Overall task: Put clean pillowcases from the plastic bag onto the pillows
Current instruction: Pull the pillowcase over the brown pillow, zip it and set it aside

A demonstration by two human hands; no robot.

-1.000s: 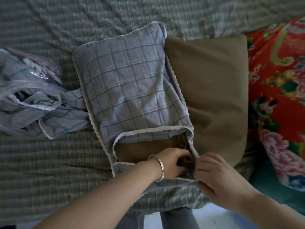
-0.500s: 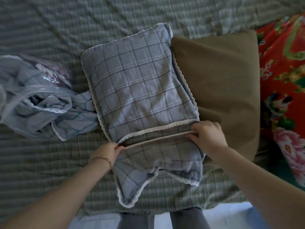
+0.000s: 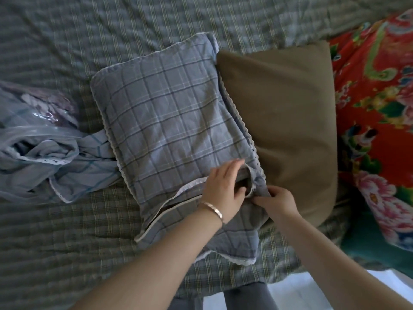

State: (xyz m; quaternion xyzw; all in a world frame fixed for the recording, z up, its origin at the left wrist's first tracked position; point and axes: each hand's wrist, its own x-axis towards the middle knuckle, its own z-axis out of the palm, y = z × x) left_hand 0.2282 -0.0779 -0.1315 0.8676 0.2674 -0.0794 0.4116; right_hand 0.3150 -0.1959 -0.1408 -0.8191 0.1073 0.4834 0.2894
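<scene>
Working at the five o'clock corner of the checked pillowcase (image 3: 169,121), both hands are on the job here. The pillowcase lies mid-bed, plump and filled, with its lace-trimmed opening at the near end gaping a little and a strip of brown showing inside. The left hand (image 3: 223,186) comes in from seven o'clock, a bracelet (image 3: 212,208) on the wrist. Its fingers (image 3: 232,168) are straight and pressed together, lying flat on the upper flap and pointing to one o'clock, and the thumb sits at the mouth of the opening. Whether that thumb hooks under the edge, I cannot tell. The right hand (image 3: 279,202) reaches in from five o'clock with its fingers curled, pinching the pillowcase cloth right at the corner of the opening, just beside the left thumb. At three o'clock of the pillowcase and touching its laced edge lies the brown pillow (image 3: 283,113), bare, with no cover on it. Over at nine o'clock sits the plastic bag (image 3: 33,133), crumpled and clear, with blue cloth (image 3: 85,168) spilling out of it, its lace-edged end reaching the pillowcase. Everything rests on the bed (image 3: 67,231) and its green checked sheet. At the far three o'clock edge a red floral quilt (image 3: 375,108) is bunched up beside the brown pillow.
</scene>
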